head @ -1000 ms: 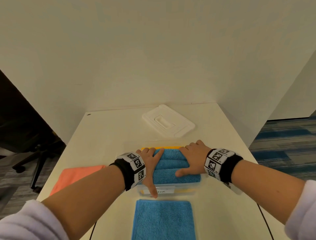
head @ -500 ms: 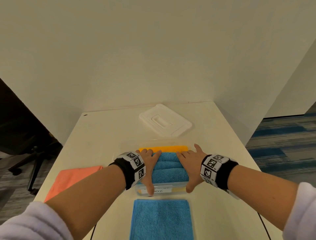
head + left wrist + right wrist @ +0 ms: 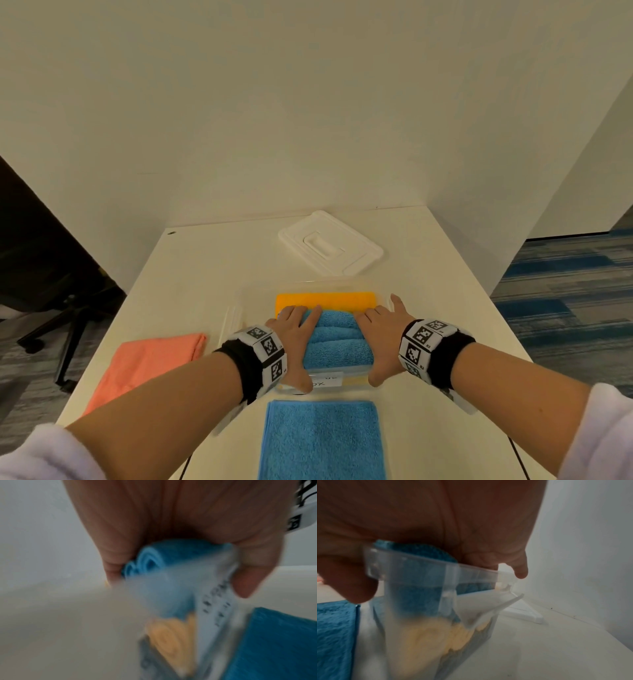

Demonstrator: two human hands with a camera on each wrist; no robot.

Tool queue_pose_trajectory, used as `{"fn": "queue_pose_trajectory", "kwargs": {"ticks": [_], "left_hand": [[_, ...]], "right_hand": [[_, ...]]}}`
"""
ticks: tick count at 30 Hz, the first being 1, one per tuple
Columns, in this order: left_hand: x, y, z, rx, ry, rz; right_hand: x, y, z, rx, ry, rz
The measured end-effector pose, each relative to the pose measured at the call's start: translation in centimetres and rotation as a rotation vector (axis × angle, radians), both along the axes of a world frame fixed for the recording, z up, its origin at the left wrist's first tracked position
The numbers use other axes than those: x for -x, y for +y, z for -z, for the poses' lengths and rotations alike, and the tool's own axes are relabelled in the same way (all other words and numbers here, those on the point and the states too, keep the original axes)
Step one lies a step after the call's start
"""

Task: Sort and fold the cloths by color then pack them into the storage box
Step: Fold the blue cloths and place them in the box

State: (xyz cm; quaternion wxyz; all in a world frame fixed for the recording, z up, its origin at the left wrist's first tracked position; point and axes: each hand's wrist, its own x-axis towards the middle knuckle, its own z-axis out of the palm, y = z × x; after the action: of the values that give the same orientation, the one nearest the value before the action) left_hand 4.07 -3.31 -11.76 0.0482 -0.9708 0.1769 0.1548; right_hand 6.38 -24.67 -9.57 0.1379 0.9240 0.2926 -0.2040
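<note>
Blue terry cloth, folded [image 3: 337,342], sits uppermost in the clear storage box [image 3: 346,383] at the near middle of the surface [image 3: 212,267], over a yellow cloth [image 3: 325,300] whose far edge shows behind it. The left hand [image 3: 295,337] and right hand [image 3: 381,334] lie palm-down on either end of the bundle, fingers extended over the cloth and thumbs hooked down over the box's near rim; neither closes around anything. The wrist views suggest the bundle rises to, or slightly above, the rim, though motion blur leaves this uncertain. Risk one: the springy folds rebound when pressure is released, so the white lid [image 3: 330,244], lying farther back, may not seat. Risk two: uneven pressing skews the folds or pushes an edge over the wall. Risk three: a second blue cloth [image 3: 322,442], just in front of the box, and an orange cloth [image 3: 147,365], to its left, remain unpacked, and space looks scarce. Thumb pressure on the rim could also tip the light box forward.
</note>
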Motion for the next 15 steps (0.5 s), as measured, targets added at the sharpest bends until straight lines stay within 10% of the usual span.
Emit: {"fn": "queue_pose_trajectory", "kwargs": {"ticks": [6,15], "left_hand": [[1.2,-1.4,2.9,0.197,-0.236,-0.254],[1.4,-1.2,0.4,0.106,-0.089,-0.220]], "right_hand": [[0.5,-0.1,0.7,0.000,-0.044,0.007],[1.0,-0.2,1.1,-0.110,-0.072,0.019]]}}
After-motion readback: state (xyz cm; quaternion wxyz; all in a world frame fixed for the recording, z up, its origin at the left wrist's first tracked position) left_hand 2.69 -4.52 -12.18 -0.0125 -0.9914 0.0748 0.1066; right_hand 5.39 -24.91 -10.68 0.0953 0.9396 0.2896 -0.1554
